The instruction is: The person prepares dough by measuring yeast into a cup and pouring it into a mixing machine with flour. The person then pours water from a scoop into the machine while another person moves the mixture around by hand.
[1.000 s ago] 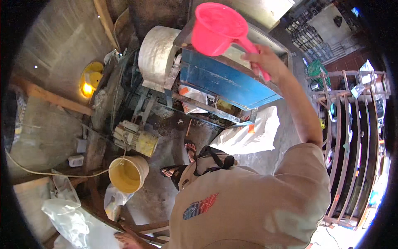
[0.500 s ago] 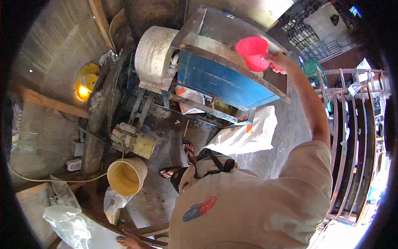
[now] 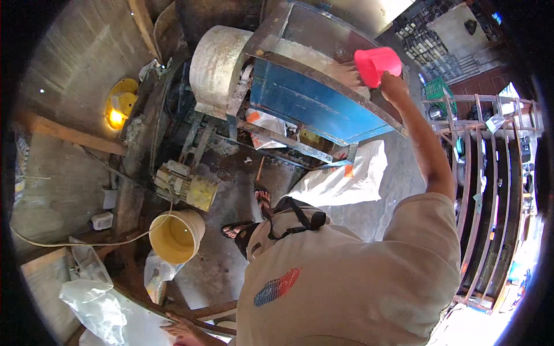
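Pink plastic scoop [image 3: 378,64], tipped over the blue hopper [image 3: 311,104]; I see my right hand [image 3: 391,83] wrapped around its handle.

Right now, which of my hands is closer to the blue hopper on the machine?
Right. Your right hand holds the pink scoop tipped over the blue hopper. Your left hand rests down low on a wooden rail, far from it, nearer the yellow bucket.

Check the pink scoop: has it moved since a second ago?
Yes. The pink scoop in the right hand has come down from above the blue hopper to its rim, tipped over its opening.
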`<state>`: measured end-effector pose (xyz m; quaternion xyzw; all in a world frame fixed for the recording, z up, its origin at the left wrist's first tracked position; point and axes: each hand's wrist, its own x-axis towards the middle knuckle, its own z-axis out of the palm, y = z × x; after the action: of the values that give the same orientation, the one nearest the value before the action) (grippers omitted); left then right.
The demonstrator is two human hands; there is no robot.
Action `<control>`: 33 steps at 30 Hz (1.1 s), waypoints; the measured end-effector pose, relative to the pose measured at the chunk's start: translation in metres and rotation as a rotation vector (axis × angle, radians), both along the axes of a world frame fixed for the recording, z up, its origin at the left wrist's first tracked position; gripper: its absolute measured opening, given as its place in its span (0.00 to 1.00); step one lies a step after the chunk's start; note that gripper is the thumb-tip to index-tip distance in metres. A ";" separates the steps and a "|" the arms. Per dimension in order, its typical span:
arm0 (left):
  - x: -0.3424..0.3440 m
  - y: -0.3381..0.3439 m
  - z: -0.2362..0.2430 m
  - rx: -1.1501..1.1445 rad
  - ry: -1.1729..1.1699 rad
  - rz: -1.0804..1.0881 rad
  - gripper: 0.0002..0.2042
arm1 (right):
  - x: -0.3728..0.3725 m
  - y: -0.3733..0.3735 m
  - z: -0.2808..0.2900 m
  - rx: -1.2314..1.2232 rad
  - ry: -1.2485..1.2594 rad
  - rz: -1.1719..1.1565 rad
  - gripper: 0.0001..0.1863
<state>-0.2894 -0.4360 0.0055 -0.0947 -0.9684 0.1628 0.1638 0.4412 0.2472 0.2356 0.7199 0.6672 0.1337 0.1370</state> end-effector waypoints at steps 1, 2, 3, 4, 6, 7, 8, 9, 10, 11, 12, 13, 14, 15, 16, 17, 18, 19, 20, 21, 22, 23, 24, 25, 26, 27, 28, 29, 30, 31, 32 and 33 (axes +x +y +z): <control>-0.001 0.000 0.000 0.013 -0.010 -0.016 0.37 | 0.011 -0.001 -0.004 0.061 0.016 -0.024 0.15; -0.001 0.000 0.001 0.025 -0.018 -0.015 0.37 | 0.014 -0.004 -0.002 0.063 0.015 -0.016 0.15; 0.002 -0.002 0.003 0.043 -0.024 -0.009 0.37 | 0.016 -0.007 -0.003 0.126 -0.041 -0.031 0.16; 0.005 -0.003 0.005 0.059 -0.037 -0.008 0.36 | 0.018 -0.009 -0.004 0.191 -0.097 -0.045 0.17; 0.010 0.002 0.017 0.101 -0.075 -0.003 0.36 | 0.013 -0.010 0.011 0.187 -0.115 -0.070 0.19; 0.012 0.010 0.023 0.113 -0.102 -0.006 0.37 | 0.008 -0.011 0.017 0.184 -0.136 -0.112 0.21; 0.013 0.017 0.030 0.125 -0.129 -0.010 0.38 | 0.004 -0.017 0.019 0.297 -0.131 -0.051 0.23; 0.010 0.001 0.019 0.180 -0.067 -0.065 0.39 | -0.008 -0.021 0.016 0.405 -0.115 0.029 0.25; 0.013 -0.002 0.018 0.227 -0.010 -0.126 0.41 | -0.025 -0.024 0.010 0.496 -0.002 0.099 0.27; 0.016 -0.007 0.019 0.341 -0.123 -0.096 0.40 | -0.042 -0.029 0.004 0.582 0.119 0.171 0.28; 0.012 -0.004 0.025 0.370 -0.140 -0.094 0.40 | -0.053 -0.035 -0.012 0.574 0.201 0.240 0.28; 0.010 0.006 0.032 0.368 -0.175 -0.074 0.40 | -0.084 -0.046 -0.028 0.525 0.265 0.271 0.28; 0.009 0.015 0.040 0.374 -0.226 -0.034 0.40 | -0.115 -0.056 -0.045 0.475 0.332 0.299 0.27; 0.012 0.029 0.056 0.394 -0.287 0.026 0.40 | -0.156 -0.076 -0.061 0.378 0.370 0.285 0.26; 0.014 0.054 0.075 0.441 -0.381 0.103 0.40 | -0.161 -0.082 -0.114 0.382 0.290 0.607 0.25; -0.004 -0.023 0.008 0.185 -0.141 -0.068 0.41 | -0.176 -0.079 -0.167 0.372 0.207 0.955 0.24; 0.000 0.009 0.023 0.408 -0.203 -0.014 0.41 | -0.224 -0.115 -0.202 0.204 0.257 0.853 0.21; 0.002 0.009 0.023 0.472 -0.162 -0.015 0.41 | -0.272 -0.140 -0.219 -0.030 0.309 0.976 0.23; 0.009 0.019 0.029 0.542 -0.190 0.037 0.41 | -0.336 -0.177 -0.215 -0.190 0.661 1.014 0.26; 0.009 0.017 0.032 0.472 -0.207 0.056 0.41 | -0.379 -0.206 -0.229 -0.426 0.608 0.985 0.27; 0.009 0.015 0.034 0.407 -0.221 0.080 0.42 | -0.426 -0.231 -0.236 -0.549 0.712 1.102 0.29; 0.009 0.016 0.034 0.396 -0.216 0.139 0.42 | -0.457 -0.247 -0.269 -0.696 0.770 1.220 0.32; 0.010 0.018 0.032 0.355 -0.231 0.140 0.42 | -0.500 -0.269 -0.274 -0.834 0.571 1.225 0.34; 0.008 0.023 0.034 0.324 -0.239 0.125 0.43 | -0.522 -0.285 -0.312 -0.820 0.541 1.339 0.34; 0.009 0.021 0.034 0.314 -0.231 0.171 0.43 | -0.559 -0.305 -0.323 -0.852 0.442 1.363 0.33; 0.009 0.020 0.036 0.347 -0.232 0.136 0.44 | -0.588 -0.324 -0.348 -0.881 0.438 1.399 0.33; 0.008 0.020 0.037 0.383 -0.230 0.095 0.44 | -0.613 -0.341 -0.385 -0.890 0.401 1.411 0.32; 0.007 0.019 0.035 0.375 -0.221 0.133 0.44 | -0.637 -0.353 -0.419 -0.897 0.362 1.423 0.31; 0.008 0.016 0.034 0.364 -0.219 0.108 0.45 | -0.659 -0.362 -0.443 -0.922 0.356 1.458 0.31; 0.009 0.013 0.030 0.355 -0.216 0.078 0.45 | -0.681 -0.372 -0.466 -0.871 0.355 1.500 0.27; 0.009 0.012 0.029 0.331 -0.218 0.074 0.45 | -0.701 -0.381 -0.492 -0.816 0.367 1.529 0.24; 0.009 0.011 0.029 0.315 -0.212 0.095 0.45 | -0.721 -0.389 -0.517 -0.834 0.376 1.546 0.24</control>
<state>-0.2803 -0.4245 0.0344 -0.0389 -0.9971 0.0056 0.0656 -0.2794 -0.1420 -0.2809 -0.0287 0.9713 -0.1846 0.1474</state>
